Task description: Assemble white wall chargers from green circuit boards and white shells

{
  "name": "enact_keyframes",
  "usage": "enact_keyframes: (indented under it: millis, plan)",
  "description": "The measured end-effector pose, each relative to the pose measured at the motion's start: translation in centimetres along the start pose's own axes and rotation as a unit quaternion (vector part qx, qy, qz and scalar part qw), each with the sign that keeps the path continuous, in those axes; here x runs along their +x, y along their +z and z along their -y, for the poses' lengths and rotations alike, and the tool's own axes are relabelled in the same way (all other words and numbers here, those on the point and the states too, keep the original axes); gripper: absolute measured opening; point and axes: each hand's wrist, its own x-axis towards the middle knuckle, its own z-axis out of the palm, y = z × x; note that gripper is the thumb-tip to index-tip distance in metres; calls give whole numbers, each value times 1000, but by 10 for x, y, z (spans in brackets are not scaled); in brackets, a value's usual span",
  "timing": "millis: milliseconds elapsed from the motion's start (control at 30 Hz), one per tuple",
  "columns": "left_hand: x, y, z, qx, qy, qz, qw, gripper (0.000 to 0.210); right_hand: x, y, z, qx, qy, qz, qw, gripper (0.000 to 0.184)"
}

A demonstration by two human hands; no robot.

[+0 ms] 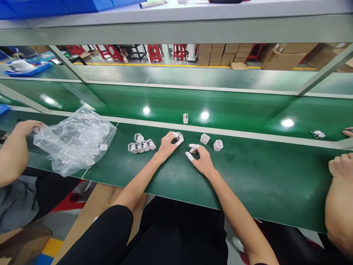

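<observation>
My left hand [167,143], with white finger cots on its fingertips, is closed around a small white plastic housing [180,136] with dark parts inside. To its right, my right hand [203,160] hovers over the bench, thumb and fingers apart, also wearing white finger cots; nothing shows between them. Just beyond it stand a hollow white housing [204,138] and another white housing [218,145]. Left of my left hand is a cluster of several white housings [140,146] with dark parts inside. One more filled housing [185,118] sits farther off, past the pale strip.
A clear plastic bag [79,140] lies at left, held by a co-worker's hand [27,128]. Another person's hand [342,165] rests at the right edge. A small circuit board [318,134] lies far right. A shelf edge [176,29] crosses above the green bench [248,176].
</observation>
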Motion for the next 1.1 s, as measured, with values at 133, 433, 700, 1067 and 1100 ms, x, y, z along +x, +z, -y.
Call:
enact_keyframes:
  millis: [133,433,700,1067,1100]
  plan:
    - [-1,5,-4,-71,-66,-17,995,15,0,1,0,11,-1,-5,1000,34]
    - [-13,-3,-67,-354,-276,-107,887,27,4,-1,-6,33,20,-48,998,35]
    - [-46,-10,-169,-654,-457,-163,581,28,5,-4,-7,37,18,-23,999,35]
    - [-19,-20,-158,-524,-520,55,672,13,5,-8,-12,7,6,5,1000,28]
    - [-12,-22,-152,-511,-516,81,683,12,5,-8,-11,3,4,7,1000,27]
